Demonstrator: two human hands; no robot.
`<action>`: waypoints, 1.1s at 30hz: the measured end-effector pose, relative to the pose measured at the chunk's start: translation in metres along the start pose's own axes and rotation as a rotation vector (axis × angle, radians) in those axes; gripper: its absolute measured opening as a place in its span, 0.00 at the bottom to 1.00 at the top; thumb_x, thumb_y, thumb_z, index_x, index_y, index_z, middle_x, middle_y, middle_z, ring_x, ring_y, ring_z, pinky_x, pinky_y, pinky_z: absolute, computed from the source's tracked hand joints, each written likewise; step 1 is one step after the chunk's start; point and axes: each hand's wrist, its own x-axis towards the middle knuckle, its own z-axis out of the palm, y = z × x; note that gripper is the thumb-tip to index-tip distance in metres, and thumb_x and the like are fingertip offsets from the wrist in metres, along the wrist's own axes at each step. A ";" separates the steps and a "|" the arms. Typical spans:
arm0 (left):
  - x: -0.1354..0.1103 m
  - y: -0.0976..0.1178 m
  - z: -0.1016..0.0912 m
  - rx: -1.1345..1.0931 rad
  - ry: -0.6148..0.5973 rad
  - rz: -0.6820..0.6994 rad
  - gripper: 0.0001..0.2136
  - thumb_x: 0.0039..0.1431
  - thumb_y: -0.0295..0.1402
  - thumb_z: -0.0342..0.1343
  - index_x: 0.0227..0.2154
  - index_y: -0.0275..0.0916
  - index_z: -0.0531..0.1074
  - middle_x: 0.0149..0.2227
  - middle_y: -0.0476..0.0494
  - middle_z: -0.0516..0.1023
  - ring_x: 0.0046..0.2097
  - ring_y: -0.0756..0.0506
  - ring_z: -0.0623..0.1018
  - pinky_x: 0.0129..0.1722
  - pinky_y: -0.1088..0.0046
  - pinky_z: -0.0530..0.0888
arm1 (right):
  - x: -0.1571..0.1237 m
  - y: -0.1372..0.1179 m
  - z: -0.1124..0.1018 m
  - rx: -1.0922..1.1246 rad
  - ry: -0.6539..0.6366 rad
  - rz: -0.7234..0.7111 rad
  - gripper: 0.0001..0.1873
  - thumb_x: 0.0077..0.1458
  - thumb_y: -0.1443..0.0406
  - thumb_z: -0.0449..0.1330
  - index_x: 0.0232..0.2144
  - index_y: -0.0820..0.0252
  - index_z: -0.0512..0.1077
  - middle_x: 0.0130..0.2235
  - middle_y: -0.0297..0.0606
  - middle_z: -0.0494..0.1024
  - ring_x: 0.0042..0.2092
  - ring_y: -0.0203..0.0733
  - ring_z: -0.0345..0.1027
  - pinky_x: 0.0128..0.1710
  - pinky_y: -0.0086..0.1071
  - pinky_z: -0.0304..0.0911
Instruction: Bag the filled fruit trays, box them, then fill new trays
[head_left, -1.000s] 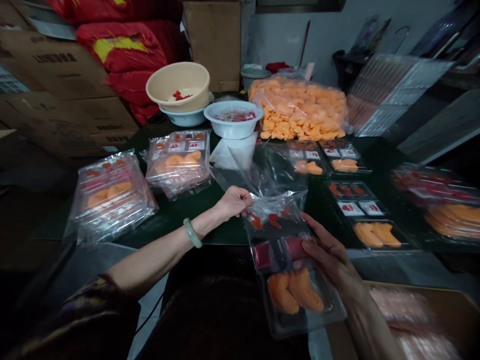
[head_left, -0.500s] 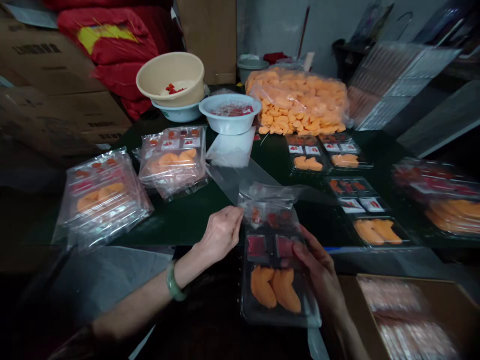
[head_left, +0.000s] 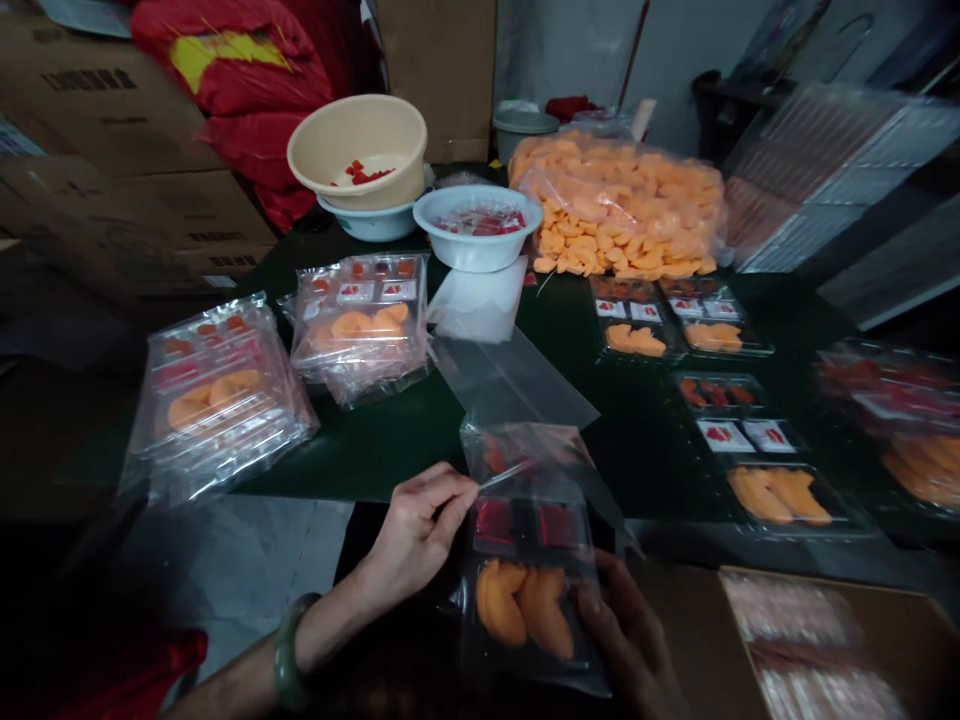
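Observation:
My left hand (head_left: 420,525), with a green bangle (head_left: 289,650) on its wrist, pinches the upper left edge of a clear plastic bag (head_left: 525,435). Inside that bag is a clear compartment tray (head_left: 517,555), holding two orange curved pieces (head_left: 521,607), two red packets and small reddish pieces at the top. My right hand (head_left: 626,625) grips the lower right side of the bagged tray, thumb on its front; its other fingers are mostly hidden. The bagged tray is tilted towards me at the table's near edge.
Bagged trays lie in stacks (head_left: 225,400) (head_left: 364,330) on the left. Flat clear bags (head_left: 517,375) lie mid-table. Unbagged trays (head_left: 757,450) and a tray stack (head_left: 892,420) are to the right. Behind stand basins (head_left: 480,250) and a bag of orange pieces (head_left: 619,210). A carton (head_left: 697,640) sits lower right.
The bag's upper end now folds down over the tray's top, with my left hand at its edge. My right hand has slid lower along the tray's side. The view has shifted slightly.

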 end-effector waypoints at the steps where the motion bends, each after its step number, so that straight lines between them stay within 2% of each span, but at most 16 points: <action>1: 0.003 0.000 0.001 -0.089 0.046 -0.102 0.07 0.57 0.29 0.50 0.28 0.36 0.72 0.32 0.44 0.70 0.35 0.49 0.71 0.32 0.76 0.68 | 0.001 -0.002 0.001 -0.005 -0.021 0.010 0.23 0.41 0.46 0.60 0.37 0.52 0.72 0.27 0.38 0.76 0.33 0.49 0.71 0.27 0.35 0.67; 4: 0.017 0.003 0.008 -0.400 0.122 -0.391 0.08 0.53 0.36 0.55 0.26 0.36 0.71 0.38 0.44 0.69 0.32 0.51 0.70 0.28 0.76 0.68 | 0.007 -0.011 0.003 -0.082 -0.117 -0.018 0.20 0.42 0.48 0.60 0.35 0.51 0.72 0.30 0.39 0.76 0.34 0.49 0.71 0.31 0.36 0.67; 7: 0.029 0.007 0.016 -0.579 0.127 -0.518 0.11 0.51 0.39 0.57 0.25 0.36 0.66 0.33 0.49 0.68 0.24 0.56 0.64 0.22 0.79 0.63 | 0.009 -0.016 0.004 -0.171 -0.191 -0.070 0.16 0.47 0.50 0.57 0.33 0.51 0.72 0.31 0.37 0.76 0.32 0.45 0.70 0.31 0.34 0.66; 11: 0.032 0.009 0.023 -0.575 0.088 -0.490 0.12 0.51 0.40 0.56 0.26 0.37 0.63 0.23 0.54 0.62 0.21 0.56 0.60 0.20 0.81 0.58 | 0.010 -0.017 -0.010 -0.265 -0.202 -0.118 0.16 0.48 0.50 0.57 0.33 0.53 0.73 0.31 0.38 0.76 0.31 0.43 0.69 0.32 0.32 0.66; 14: 0.029 0.007 0.025 -0.600 0.086 -0.480 0.12 0.52 0.40 0.56 0.26 0.37 0.62 0.23 0.54 0.62 0.22 0.56 0.61 0.20 0.81 0.60 | 0.025 -0.020 -0.026 -0.252 -0.054 -0.065 0.24 0.48 0.48 0.55 0.42 0.57 0.70 0.34 0.42 0.76 0.28 0.41 0.68 0.23 0.31 0.64; 16: 0.028 0.006 0.025 -0.620 0.080 -0.471 0.11 0.53 0.39 0.55 0.26 0.36 0.62 0.24 0.53 0.64 0.22 0.56 0.62 0.21 0.81 0.61 | 0.041 -0.025 -0.031 -0.199 0.017 -0.010 0.29 0.49 0.47 0.54 0.47 0.60 0.65 0.32 0.42 0.76 0.23 0.39 0.66 0.17 0.29 0.59; 18: 0.028 0.006 0.024 -0.645 0.061 -0.460 0.10 0.53 0.38 0.55 0.26 0.36 0.62 0.23 0.53 0.64 0.22 0.56 0.62 0.21 0.81 0.61 | 0.056 -0.032 -0.030 -0.158 -0.008 0.002 0.27 0.49 0.46 0.54 0.42 0.62 0.67 0.25 0.36 0.72 0.19 0.34 0.60 0.14 0.27 0.53; 20: 0.027 0.007 0.023 -0.676 0.045 -0.450 0.10 0.54 0.38 0.55 0.26 0.37 0.62 0.23 0.53 0.64 0.22 0.56 0.63 0.20 0.81 0.61 | 0.067 -0.037 -0.024 -0.163 -0.064 -0.028 0.23 0.51 0.47 0.53 0.30 0.61 0.69 0.17 0.30 0.64 0.17 0.31 0.53 0.16 0.25 0.49; 23: 0.022 0.006 0.020 -0.703 0.055 -0.453 0.10 0.53 0.38 0.56 0.26 0.36 0.63 0.26 0.51 0.67 0.22 0.55 0.65 0.21 0.80 0.62 | 0.070 -0.040 -0.014 -0.251 -0.097 -0.130 0.23 0.53 0.49 0.51 0.19 0.60 0.63 0.15 0.28 0.57 0.18 0.30 0.48 0.18 0.25 0.46; 27: 0.015 0.002 0.019 -0.702 0.073 -0.492 0.10 0.54 0.37 0.55 0.25 0.37 0.64 0.24 0.53 0.65 0.21 0.56 0.63 0.21 0.80 0.62 | 0.069 -0.039 -0.009 -0.394 -0.060 -0.276 0.25 0.52 0.48 0.51 0.15 0.60 0.57 0.16 0.28 0.54 0.20 0.30 0.46 0.18 0.25 0.44; 29: 0.011 0.002 0.016 -0.665 0.052 -0.513 0.10 0.54 0.37 0.55 0.24 0.37 0.64 0.22 0.53 0.65 0.21 0.55 0.64 0.21 0.80 0.62 | 0.065 -0.037 -0.010 -0.464 -0.093 -0.305 0.26 0.52 0.47 0.51 0.14 0.60 0.58 0.16 0.29 0.54 0.20 0.30 0.46 0.19 0.26 0.45; 33: -0.005 0.009 -0.004 -0.576 -0.110 -0.600 0.10 0.53 0.37 0.55 0.23 0.37 0.66 0.23 0.50 0.68 0.24 0.53 0.67 0.24 0.78 0.63 | 0.038 -0.016 -0.026 -0.597 -0.254 -0.218 0.25 0.54 0.50 0.49 0.14 0.59 0.63 0.16 0.32 0.62 0.20 0.33 0.54 0.19 0.26 0.51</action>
